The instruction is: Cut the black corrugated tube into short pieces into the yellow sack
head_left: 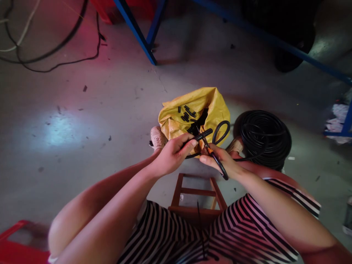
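Note:
My left hand [176, 152] is closed around a black ribbed tube [205, 134], its end pointing out over the bag. In my right hand [220, 161] is a pair of scissors [219, 165] with black and orange handles. The scissor blades lie across the tube close to its end; whether they have cut into it I cannot tell. Below both hands, a yellow bag [189, 97] stands with its mouth spread, and several short black tube pieces [186, 116] lie in it. A coil of black tubing [266, 137] rests on the floor at the right, with a length running toward my hands.
A wooden stool [198, 191] shows between my legs. Blue metal framing [140, 35] stands ahead, with a dark round object [291, 55] behind it at the right. Loose cables [66, 63] lie far left. A red plastic item [19, 242] is at the lower left.

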Action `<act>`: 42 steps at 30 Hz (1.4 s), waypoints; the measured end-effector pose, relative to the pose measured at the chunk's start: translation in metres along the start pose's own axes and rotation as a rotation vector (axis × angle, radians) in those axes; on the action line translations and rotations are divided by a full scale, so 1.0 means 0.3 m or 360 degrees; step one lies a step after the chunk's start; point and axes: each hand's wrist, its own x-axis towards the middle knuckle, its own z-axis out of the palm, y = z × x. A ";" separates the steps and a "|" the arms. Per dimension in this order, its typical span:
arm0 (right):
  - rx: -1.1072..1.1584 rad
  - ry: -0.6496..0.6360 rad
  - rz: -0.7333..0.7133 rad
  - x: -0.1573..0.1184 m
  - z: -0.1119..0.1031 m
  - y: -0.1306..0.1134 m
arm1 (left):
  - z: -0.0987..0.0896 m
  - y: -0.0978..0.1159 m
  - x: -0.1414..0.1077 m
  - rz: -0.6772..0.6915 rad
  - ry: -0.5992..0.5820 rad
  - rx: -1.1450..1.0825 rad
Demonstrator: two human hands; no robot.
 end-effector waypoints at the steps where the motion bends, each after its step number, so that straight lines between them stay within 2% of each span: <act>1: 0.0013 0.0000 -0.0003 0.000 0.001 -0.001 | 0.001 0.000 0.000 0.0003 -0.0001 0.0001; 18: -0.0032 0.0048 0.0013 -0.002 0.005 0.007 | 0.006 0.011 0.000 -0.0008 0.0045 0.0012; 25: -0.0135 -0.0097 0.0043 -0.001 -0.008 -0.003 | 0.005 -0.007 -0.001 -0.0039 -0.0074 0.0130; 31: -0.0065 -0.0133 -0.0101 0.004 -0.008 -0.002 | 0.004 -0.010 -0.001 -0.0026 -0.0065 0.0159; 35: -0.0076 -0.0123 -0.0069 0.001 -0.011 0.003 | -0.011 -0.008 -0.001 0.0002 -0.0205 0.0165; 39: -0.0190 -0.0190 0.0023 -0.005 -0.024 -0.004 | -0.028 -0.005 -0.003 0.0002 -0.0398 0.0136; 42: -0.0191 -0.0232 0.0028 -0.006 -0.027 -0.009 | -0.037 -0.004 -0.003 0.0004 -0.0475 0.0172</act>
